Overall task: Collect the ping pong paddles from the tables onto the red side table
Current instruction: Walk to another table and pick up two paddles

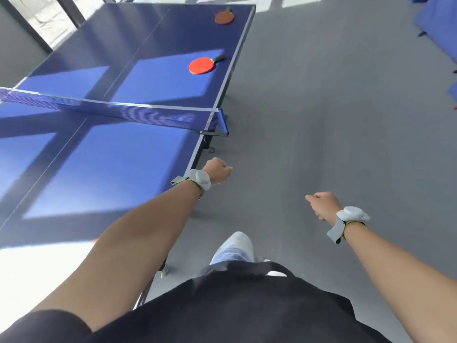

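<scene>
2 paddles lie flat, handles pointing up-right toward the table edge; both hands loosely fisted, empty.

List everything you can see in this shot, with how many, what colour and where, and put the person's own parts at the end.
Ping pong table: one, blue with white lines, left half of view.
Net: one, blue with white top band, across the table's middle.
Paddles: two, beyond the net near the table's right edge; bright red one nearer, duller brownish-red one at the far corner.
Floor: grey, right of the table.
Blue objects: at the far right edge, too cropped to identify.
Wrist devices: two, pale grey, one on each wrist.
Left hand: loosely closed, empty, by the table's edge.
Right hand: loosely closed, empty, above the floor.
</scene>
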The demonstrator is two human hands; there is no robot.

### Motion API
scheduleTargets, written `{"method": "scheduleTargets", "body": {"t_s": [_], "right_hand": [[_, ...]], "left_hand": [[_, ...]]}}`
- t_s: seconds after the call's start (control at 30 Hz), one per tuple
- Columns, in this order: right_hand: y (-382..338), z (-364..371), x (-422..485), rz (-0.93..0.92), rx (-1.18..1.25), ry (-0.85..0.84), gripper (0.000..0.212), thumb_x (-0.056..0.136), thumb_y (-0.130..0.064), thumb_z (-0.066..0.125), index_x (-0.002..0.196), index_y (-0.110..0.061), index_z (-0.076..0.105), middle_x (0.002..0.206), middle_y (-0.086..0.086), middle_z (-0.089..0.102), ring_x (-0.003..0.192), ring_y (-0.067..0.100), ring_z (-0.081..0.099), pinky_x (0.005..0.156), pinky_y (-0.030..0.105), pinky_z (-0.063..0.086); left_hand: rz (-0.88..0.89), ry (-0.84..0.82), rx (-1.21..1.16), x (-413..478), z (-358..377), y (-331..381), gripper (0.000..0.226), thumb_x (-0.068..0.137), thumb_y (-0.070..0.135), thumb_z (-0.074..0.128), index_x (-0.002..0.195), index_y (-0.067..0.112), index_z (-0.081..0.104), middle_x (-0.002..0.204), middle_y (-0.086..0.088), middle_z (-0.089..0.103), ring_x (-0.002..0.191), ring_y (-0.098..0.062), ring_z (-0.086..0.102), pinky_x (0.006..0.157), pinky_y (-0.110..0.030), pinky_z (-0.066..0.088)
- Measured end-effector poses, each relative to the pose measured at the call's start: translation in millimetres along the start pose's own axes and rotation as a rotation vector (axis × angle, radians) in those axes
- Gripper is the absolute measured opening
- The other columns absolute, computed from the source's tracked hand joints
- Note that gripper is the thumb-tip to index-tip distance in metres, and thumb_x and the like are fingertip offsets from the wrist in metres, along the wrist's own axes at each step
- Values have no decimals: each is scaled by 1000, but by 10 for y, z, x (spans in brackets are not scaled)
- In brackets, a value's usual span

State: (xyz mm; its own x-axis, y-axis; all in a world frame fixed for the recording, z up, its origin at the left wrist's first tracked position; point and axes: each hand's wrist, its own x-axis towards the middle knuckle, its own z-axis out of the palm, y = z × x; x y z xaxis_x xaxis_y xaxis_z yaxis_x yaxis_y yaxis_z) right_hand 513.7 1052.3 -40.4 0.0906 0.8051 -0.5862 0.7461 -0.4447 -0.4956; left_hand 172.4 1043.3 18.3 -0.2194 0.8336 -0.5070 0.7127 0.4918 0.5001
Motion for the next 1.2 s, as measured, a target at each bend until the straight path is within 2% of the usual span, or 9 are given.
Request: {"method": "scheduleTargets", "body": {"t_s": [0.3, 0.43, 0.5, 0.67, 0.8, 0.93, 1.07, 1.13, 1.2], "right_hand": [[-1353, -537, 1830, -166, -67, -65, 29, 94, -25, 59, 73, -11, 44, 69, 12, 42, 65, 23, 38, 63, 33, 34], [-1837, -806, 2524, -127, -149, -80, 36, 97, -25, 59, 67, -11, 44, 64, 9, 45, 62, 25, 42, 63, 29, 37], [-2099, -1051, 2934, -114, -164, -78, 39, 98, -26, 60, 65, -13, 43, 62, 7, 45, 62, 25, 43, 62, 28, 37], [-2598, -1495, 3897, -48, -133, -41, 32, 98, -28, 59, 73, -10, 49, 69, 12, 47, 65, 25, 41, 63, 29, 37], [-2995, -1612, 4530, -60, -106, -67, 33, 97, -29, 59, 72, -10, 49, 68, 12, 49, 63, 25, 45, 61, 31, 40], [-3651, -1740, 5541, -91, -120, -112, 35, 97, -29, 60, 70, -11, 49, 68, 13, 50, 65, 26, 47, 65, 33, 41], [-4153, -1980, 6391, -118, -127, -149, 31, 97, -27, 59, 74, -11, 48, 70, 14, 48, 64, 26, 46, 63, 34, 39], [-4489, -2150, 6812, -107, -173, -180, 28, 97, -24, 59, 76, -11, 46, 72, 13, 45, 65, 25, 43, 62, 33, 36], [-4932, -2294, 7246, -120, -208, -199, 30, 97, -22, 59, 73, -10, 45, 70, 13, 44, 61, 25, 41, 56, 31, 35]], "left_hand": [[-36, 22, -59, 1806, -368, 642, 31, 104, 20, 54, 79, 4, 61, 80, -16, 62, 74, -28, 58, 85, -39, 58], [-68, 16, -60, 2728, -800, 957, 30, 102, 21, 54, 77, 4, 60, 77, -15, 61, 70, -28, 59, 79, -41, 59], [-76, 34, -75, 3280, -1118, 1264, 29, 101, 18, 54, 75, 4, 58, 74, -14, 60, 67, -28, 57, 67, -36, 52], [-47, 59, -112, 4304, -1574, 1859, 32, 103, 24, 52, 76, 7, 58, 74, -14, 58, 61, -26, 53, 65, -27, 47], [-69, 26, -98, 4848, -1726, 1928, 36, 104, 25, 52, 74, 6, 59, 71, -13, 61, 65, -26, 56, 79, -33, 55], [-185, 35, -84, 5686, -1960, 1997, 36, 104, 23, 53, 75, 3, 60, 73, -15, 61, 62, -26, 54, 75, -29, 52], [-218, 38, -94, 6296, -2321, 2237, 31, 106, 22, 53, 84, 2, 64, 83, -19, 63, 75, -27, 58, 88, -36, 57], [-235, 71, -148, 6634, -2621, 2473, 32, 106, 20, 53, 82, 1, 63, 80, -18, 62, 70, -28, 56, 75, -32, 52], [-229, 139, -215, 6984, -2963, 2680, 32, 106, 16, 52, 80, 0, 61, 74, -15, 59, 56, -19, 56, 66, -30, 45]]}}
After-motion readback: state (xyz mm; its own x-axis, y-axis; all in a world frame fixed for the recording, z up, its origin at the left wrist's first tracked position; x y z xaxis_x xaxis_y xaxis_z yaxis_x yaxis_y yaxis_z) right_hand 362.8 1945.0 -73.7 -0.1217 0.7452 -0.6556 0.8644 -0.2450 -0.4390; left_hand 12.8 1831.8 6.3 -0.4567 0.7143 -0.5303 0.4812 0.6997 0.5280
